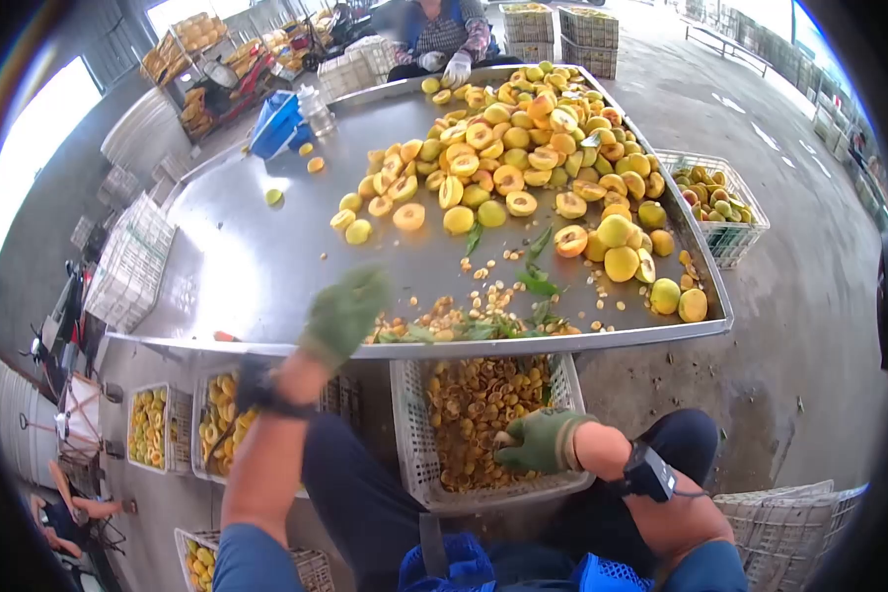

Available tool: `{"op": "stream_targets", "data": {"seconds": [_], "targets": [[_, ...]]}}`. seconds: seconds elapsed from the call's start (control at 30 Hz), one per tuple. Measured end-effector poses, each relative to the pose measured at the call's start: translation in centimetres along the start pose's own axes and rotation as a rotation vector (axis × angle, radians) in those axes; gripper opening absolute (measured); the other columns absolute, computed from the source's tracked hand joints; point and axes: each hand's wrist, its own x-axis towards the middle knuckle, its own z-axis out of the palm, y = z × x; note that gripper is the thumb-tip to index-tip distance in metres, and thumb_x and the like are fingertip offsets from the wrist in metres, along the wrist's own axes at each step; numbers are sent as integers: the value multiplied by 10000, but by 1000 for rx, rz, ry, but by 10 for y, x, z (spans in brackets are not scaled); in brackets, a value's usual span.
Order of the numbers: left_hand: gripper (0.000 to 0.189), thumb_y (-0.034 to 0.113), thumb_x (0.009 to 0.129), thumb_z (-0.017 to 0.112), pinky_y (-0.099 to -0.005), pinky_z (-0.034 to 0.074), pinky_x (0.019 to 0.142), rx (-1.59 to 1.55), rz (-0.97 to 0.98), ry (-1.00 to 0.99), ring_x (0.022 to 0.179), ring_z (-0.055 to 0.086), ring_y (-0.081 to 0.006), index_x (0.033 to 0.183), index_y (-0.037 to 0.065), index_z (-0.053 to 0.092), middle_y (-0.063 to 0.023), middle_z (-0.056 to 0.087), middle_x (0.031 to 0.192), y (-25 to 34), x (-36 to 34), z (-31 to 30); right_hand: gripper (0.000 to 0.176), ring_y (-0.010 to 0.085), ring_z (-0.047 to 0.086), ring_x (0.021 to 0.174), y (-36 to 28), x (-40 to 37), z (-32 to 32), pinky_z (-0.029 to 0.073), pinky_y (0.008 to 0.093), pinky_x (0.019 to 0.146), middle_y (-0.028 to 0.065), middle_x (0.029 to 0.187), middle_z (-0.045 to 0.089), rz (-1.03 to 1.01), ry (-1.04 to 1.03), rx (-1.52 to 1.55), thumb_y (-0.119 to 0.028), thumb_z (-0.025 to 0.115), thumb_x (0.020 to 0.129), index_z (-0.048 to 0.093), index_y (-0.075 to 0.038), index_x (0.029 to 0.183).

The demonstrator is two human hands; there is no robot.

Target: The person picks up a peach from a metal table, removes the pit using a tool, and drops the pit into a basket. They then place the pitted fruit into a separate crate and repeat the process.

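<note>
My left hand, in a green glove, is blurred over the near part of the metal table; whether it holds anything is not clear. Just right of it lies a pile of pits and scraps with green leaves. My right hand, also gloved in green, is low over a white crate of brown pits or halves. Its fingers are curled, and a small brownish thing shows at their tips. Halved and whole yellow peaches are heaped across the table's far right.
A blue basket and a clear bottle stand at the far left of the table. Crates of fruit are on the floor at left, another crate at right. A co-worker's gloved hands rest at the far edge.
</note>
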Motion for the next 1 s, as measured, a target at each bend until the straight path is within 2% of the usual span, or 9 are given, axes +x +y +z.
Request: {"op": "stream_targets", "data": {"seconds": [0.2, 0.33, 0.37, 0.5, 0.57, 0.77, 0.8, 0.9, 1.0], "targets": [[568, 458, 930, 626, -462, 503, 976, 402, 29, 48, 1146, 634, -413, 1298, 25, 620, -244, 675, 1217, -16, 154, 133, 526, 399, 673, 1060, 17, -15, 7, 494, 444, 984, 182, 1106, 722, 14, 43, 133, -567, 534, 929, 715, -111, 1118], [661, 527, 871, 660, -473, 489, 997, 523, -129, -54, 1165, 620, -416, 1316, 41, 615, -257, 657, 1246, -27, 178, 169, 474, 395, 678, 997, 18, -44, -13, 509, 451, 931, 164, 1034, 726, -20, 292, 245, -523, 543, 941, 703, -100, 1085], [585, 548, 884, 652, -444, 566, 825, 516, -38, 35, 1004, 704, -342, 1231, 77, 652, -192, 722, 1106, -44, 179, 171, 443, 384, 681, 969, 20, -45, -13, 514, 447, 909, 157, 1002, 724, -51, 404, 327, -495, 566, 943, 696, -90, 1068], [504, 494, 985, 608, -241, 485, 496, -930, -674, -349, 650, 657, -107, 1304, 105, 595, -13, 719, 896, -28, 146, 114, 315, 303, 675, 818, 30, -36, -21, 533, 409, 783, 122, 849, 692, -186, 768, 671, -359, 670, 929, 663, -53, 1002], [515, 560, 1002, 555, -238, 504, 492, -1205, -495, -335, 592, 649, -143, 1245, 109, 601, -80, 713, 856, 15, 100, 94, 258, 180, 570, 662, 20, -34, -34, 504, 359, 662, 96, 739, 627, -243, 878, 812, -263, 723, 911, 596, -39, 901], [494, 447, 1060, 496, -287, 592, 614, -477, 75, -83, 719, 698, -162, 1348, 50, 559, -101, 717, 988, 71, 15, 95, 277, 121, 440, 630, 6, 0, -46, 465, 340, 607, 85, 686, 561, -371, 1012, 770, -205, 717, 917, 516, -35, 831], [494, 440, 1066, 485, -295, 600, 633, -323, 242, -9, 735, 704, -168, 1353, 43, 555, -99, 716, 1006, 79, 8, 98, 301, 435, 676, 866, 5, -6, -49, 517, 461, 753, 222, 890, 692, -297, 894, 741, -331, 661, 933, 636, -36, 986], [413, 297, 1055, 552, -307, 606, 680, -1114, -455, -385, 840, 708, -166, 1368, 28, 554, -95, 707, 1093, 62, -9, 95, 302, 439, 674, 873, -3, -5, -48, 519, 467, 754, 225, 912, 697, -265, 890, 678, -327, 658, 933, 651, -43, 1033], [396, 197, 1024, 610, -309, 604, 683, -1146, -455, -389, 898, 714, -177, 1375, 23, 553, -109, 701, 1129, 47, -22, 101, 301, 445, 670, 879, -3, -1, -46, 522, 471, 751, 230, 930, 700, -245, 883, 538, -318, 654, 930, 655, -46, 1059]]}}
